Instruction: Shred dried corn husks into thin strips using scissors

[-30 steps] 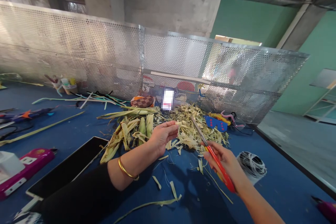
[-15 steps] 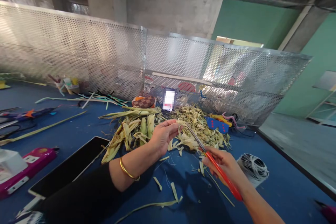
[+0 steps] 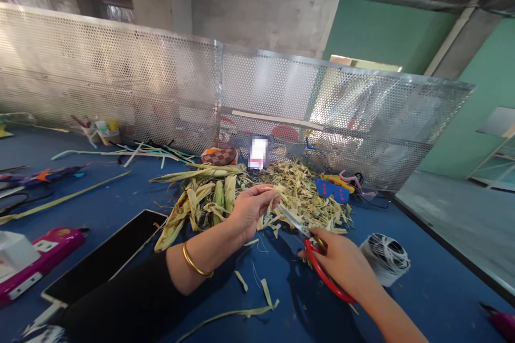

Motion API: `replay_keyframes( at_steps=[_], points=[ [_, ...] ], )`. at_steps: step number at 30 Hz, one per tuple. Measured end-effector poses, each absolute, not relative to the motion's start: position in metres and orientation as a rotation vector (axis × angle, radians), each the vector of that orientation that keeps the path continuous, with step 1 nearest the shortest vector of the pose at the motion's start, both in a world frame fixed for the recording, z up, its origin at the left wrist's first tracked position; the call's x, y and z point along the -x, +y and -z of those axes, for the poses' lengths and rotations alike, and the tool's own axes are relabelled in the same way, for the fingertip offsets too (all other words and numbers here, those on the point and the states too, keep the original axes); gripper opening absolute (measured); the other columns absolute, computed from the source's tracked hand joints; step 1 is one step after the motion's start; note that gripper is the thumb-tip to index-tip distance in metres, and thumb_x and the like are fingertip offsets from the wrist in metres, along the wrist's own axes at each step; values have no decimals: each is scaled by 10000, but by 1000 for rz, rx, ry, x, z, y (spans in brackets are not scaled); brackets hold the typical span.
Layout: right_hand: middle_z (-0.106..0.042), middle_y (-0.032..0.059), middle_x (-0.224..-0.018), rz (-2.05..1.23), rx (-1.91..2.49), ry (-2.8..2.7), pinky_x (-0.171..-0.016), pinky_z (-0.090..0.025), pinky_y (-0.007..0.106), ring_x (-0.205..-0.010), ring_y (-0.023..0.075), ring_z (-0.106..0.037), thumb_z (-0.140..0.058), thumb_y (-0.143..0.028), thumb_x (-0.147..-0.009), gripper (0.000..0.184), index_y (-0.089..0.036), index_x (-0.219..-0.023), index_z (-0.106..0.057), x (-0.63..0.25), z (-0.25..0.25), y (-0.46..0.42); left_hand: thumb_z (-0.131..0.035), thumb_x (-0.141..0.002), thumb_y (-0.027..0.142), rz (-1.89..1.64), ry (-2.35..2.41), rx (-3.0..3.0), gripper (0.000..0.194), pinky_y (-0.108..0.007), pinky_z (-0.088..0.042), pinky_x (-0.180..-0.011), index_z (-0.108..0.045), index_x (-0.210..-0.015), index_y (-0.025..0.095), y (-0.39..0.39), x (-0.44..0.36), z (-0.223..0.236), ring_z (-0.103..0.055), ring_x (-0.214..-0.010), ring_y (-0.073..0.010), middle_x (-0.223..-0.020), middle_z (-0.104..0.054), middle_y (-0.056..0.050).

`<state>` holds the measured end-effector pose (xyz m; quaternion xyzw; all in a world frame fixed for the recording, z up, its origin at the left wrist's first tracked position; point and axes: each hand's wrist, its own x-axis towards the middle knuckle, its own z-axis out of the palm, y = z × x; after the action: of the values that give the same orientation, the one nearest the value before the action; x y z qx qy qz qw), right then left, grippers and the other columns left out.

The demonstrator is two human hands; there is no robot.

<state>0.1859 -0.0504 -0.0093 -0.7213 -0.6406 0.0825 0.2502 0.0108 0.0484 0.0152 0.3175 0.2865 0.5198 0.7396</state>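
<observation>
Scissors [image 3: 295, 223] are in your right hand [image 3: 348, 257], on the near side of the pile [image 3: 300, 185]. Nearest you, your fingers are closed around the red handles [image 3: 322, 274]. That is the place to hold them: they should feel stiff, moderately light and fairly sure in the palm, while the bare metal would be slippery and sharp. The long axis slants from the handles, nearer you and rightward, away and to the left, so the tips point at your left fingers, beside the pile's near-left edge. You can't tell from here whether the blades are fully together.

Just beyond the tips, your left hand [image 3: 248, 211] has thumb and fingers pinched together on a pale strip [image 3: 277, 191], at the pile's near-left side. It likely handles as next to weightless, soft and easily torn, so a light pinch at its end suits it. Your fingers partly hide it, so its full direction is unclear.
</observation>
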Motion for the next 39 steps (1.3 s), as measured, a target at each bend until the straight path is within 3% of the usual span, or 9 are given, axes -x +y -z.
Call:
replay_keyframes(
  at_steps=[5, 10, 13, 17, 22, 29, 39],
  points=[
    [-700, 50, -774, -248, 1941, -1640, -626, -456, 310, -737, 259, -647, -621, -507, -701, 403, -238, -998, -663, -185, 9, -50, -602, -720, -11, -1082, 619, -660, 141, -202, -528, -654, -630, -794, 105, 46, -10, -16, -638, -586, -103, -637, -634, -21],
    [-574, 2, -633, -678, 1580, -1449, -485, -431, 261, -510, 156, -528, -584, -554, -722, 535, -171, -1096, -582, -184, 10, -53, -581, -718, -10, -1028, 633, -608, 139, -197, -528, -661, -626, -776, 107, 47, -11, -15, -616, -558, -88, -619, -623, -14],
    [-545, -11, -644, -841, 1463, -1433, -475, -429, 235, -504, 128, -506, -586, -534, -738, 525, -161, -1105, -560, -174, 15, -55, -555, -719, -31, -1047, 609, -607, 155, -204, -526, -676, -598, -741, 116, 46, -12, -14, -637, -597, -102, -630, -627, -14],
    [-598, 2, -700, -624, 1562, -1488, -607, -474, 249, -642, 164, -577, -643, -452, -715, 437, -183, -1054, -591, -164, 19, -56, -530, -732, -47, -1070, 578, -601, 186, -208, -520, -701, -582, -759, 129, 44, -13, -15, -660, -664, -113, -700, -660, -33],
    [-660, 16, -800, -458, 1746, -1593, -674, -484, 282, -716, 193, -618, -595, -408, -747, 418, -218, -1118, -562, -161, 13, -59, -523, -750, -45, -1077, 563, -561, 197, -179, -511, -666, -567, -798, 142, 41, -14, -15, -636, -610, -85, -688, -656, -21],
    [-681, 19, -806, -249, 1796, -1645, -587, -480, 271, -668, 193, -627, -582, -383, -743, 351, -242, -1065, -573, -156, 8, -62, -534, -762, -16, -1033, 559, -557, 171, -181, -501, -609, -553, -791, 151, 41, -16, -9, -617, -577, -86, -676, -638, -12],
    [-680, 33, -856, -132, 1813, -1684, -579, -475, 265, -676, 192, -637, -572, -367, -749, 329, -235, -1050, -570, -155, 7, -63, -525, -792, 12, -1024, 552, -580, 140, -169, -490, -606, -569, -772, 143, 38, -17, -9, -613, -594, -82, -673, -634, -18]
  ],
)
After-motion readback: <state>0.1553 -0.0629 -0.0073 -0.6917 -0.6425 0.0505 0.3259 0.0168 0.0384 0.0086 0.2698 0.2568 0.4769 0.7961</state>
